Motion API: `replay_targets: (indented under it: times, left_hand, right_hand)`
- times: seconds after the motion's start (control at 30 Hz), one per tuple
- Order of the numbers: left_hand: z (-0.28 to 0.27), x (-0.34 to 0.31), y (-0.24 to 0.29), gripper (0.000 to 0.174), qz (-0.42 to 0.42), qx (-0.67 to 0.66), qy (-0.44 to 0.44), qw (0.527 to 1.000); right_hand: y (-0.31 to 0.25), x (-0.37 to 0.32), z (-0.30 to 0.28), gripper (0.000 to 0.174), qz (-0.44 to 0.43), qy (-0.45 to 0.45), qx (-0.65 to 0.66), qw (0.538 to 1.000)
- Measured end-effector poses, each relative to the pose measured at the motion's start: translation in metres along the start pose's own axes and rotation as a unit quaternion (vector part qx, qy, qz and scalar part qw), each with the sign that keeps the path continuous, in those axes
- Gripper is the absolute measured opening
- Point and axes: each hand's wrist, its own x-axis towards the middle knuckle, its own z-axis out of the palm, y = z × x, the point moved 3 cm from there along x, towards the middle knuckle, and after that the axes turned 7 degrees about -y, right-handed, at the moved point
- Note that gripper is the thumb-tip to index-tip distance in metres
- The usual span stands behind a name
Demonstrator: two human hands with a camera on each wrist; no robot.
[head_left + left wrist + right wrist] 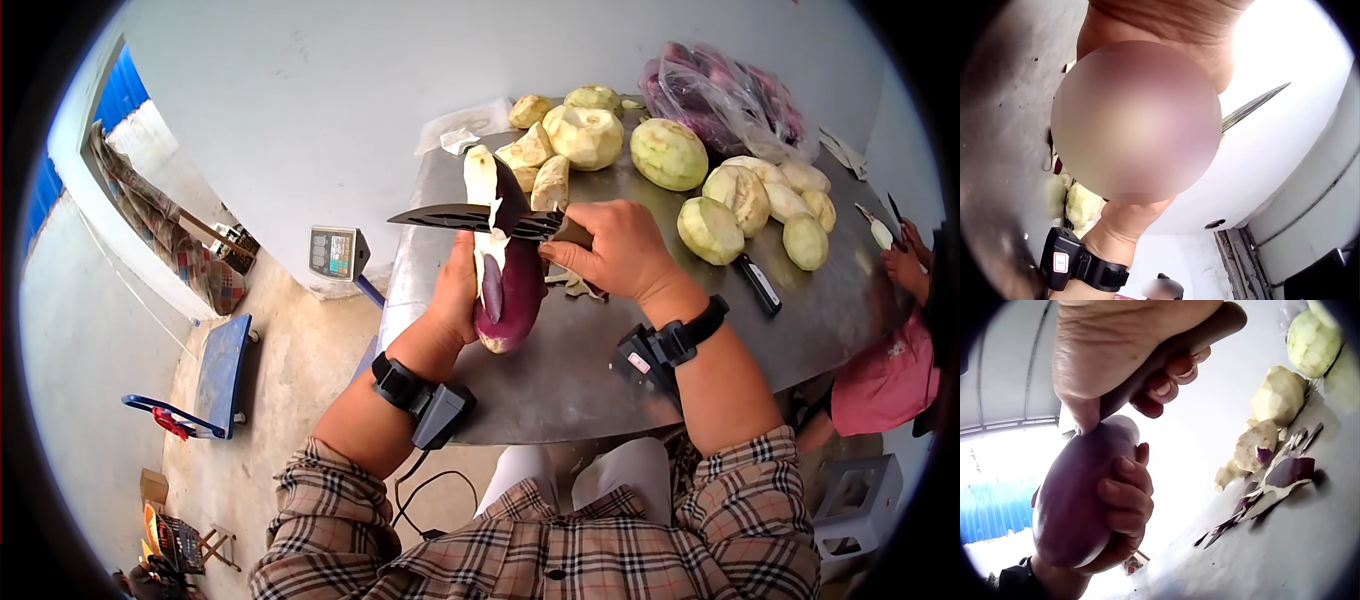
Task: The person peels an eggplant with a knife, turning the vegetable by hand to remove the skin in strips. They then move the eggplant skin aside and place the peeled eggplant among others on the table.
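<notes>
Left grip (455, 295): sits on left side of eggplant (510, 290). Fingers (1124, 495) curled round it, holding tight. Eggplant stands up, tip pointing away from body. Left wrist bent back a bit. Left forearm bare, comes up from low left.

Right grip (615, 250): fist closed round handle of knife (470, 217), knuckles on top. Thumb (1082, 415) tip touches eggplant. Right wrist straight. Right forearm bare, comes up from low right, elbow bent.

Both grips very near each other, in front of chest.
</notes>
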Motion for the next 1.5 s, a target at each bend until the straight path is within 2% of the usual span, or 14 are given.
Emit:
replay_targets:
  times: [0.07,0.17,0.37,0.47,0.67,0.87,0.97,1.07,1.13,1.23,1.33,1.37,1.47,1.5]
  left_hand:
    - [-0.003,0.001,-0.001,0.066,-0.002,0.008,-0.008,1.000]
    - [0.008,-0.003,0.003,0.069,-0.011,-0.003,0.034,0.999]
    - [0.000,-0.002,0.001,0.068,-0.001,0.011,-0.009,1.000]
    - [0.001,0.001,0.004,0.071,-0.032,0.016,-0.014,0.999]
    - [0.006,-0.003,0.000,0.077,-0.050,-0.043,0.018,0.998]
    - [-0.001,-0.002,0.003,0.071,-0.040,-0.003,-0.094,0.995]
    - [0.011,-0.005,0.000,0.079,-0.069,0.105,-0.057,0.990]
    - [0.017,-0.008,0.002,0.080,-0.071,0.108,-0.063,0.990]
    - [0.010,-0.006,-0.003,0.077,-0.071,0.067,-0.106,0.990]
    - [0.011,-0.012,-0.003,0.075,-0.066,0.020,-0.149,0.986]
    - [0.014,-0.014,-0.003,0.078,-0.066,0.048,-0.158,0.984]
    - [0.017,-0.014,-0.001,0.079,-0.050,0.092,-0.130,0.986]
    - [0.001,-0.007,-0.004,0.080,-0.059,0.053,-0.171,0.982]
    - [0.001,-0.005,-0.003,0.080,-0.055,0.039,-0.157,0.985]
  right_hand:
    - [0.002,0.000,-0.001,0.049,-0.001,-0.002,-0.005,1.000]
    - [0.002,0.000,-0.003,0.049,-0.002,-0.005,-0.011,1.000]
    - [0.004,0.000,-0.004,0.048,0.000,-0.012,0.004,1.000]
    - [0.010,-0.001,-0.007,0.048,0.029,-0.003,0.033,0.999]
    - [0.022,0.000,-0.011,0.049,0.053,0.001,0.022,0.998]
    - [0.015,0.000,-0.013,0.048,0.025,0.008,0.067,0.997]
    - [0.011,0.000,-0.012,0.047,0.020,-0.007,0.088,0.996]
    - [0.013,-0.001,-0.011,0.047,0.025,-0.008,0.101,0.995]
    - [0.015,-0.001,-0.013,0.047,0.037,-0.005,0.120,0.992]
    - [0.033,0.000,-0.010,0.045,0.094,0.012,0.204,0.974]
    - [0.045,0.001,-0.006,0.045,0.132,-0.013,0.135,0.982]
    - [0.048,0.000,-0.006,0.046,0.162,-0.033,0.112,0.980]
    - [0.045,-0.003,-0.013,0.047,0.180,0.047,-0.006,0.983]
    - [0.043,-0.002,-0.016,0.047,0.201,0.042,-0.048,0.978]
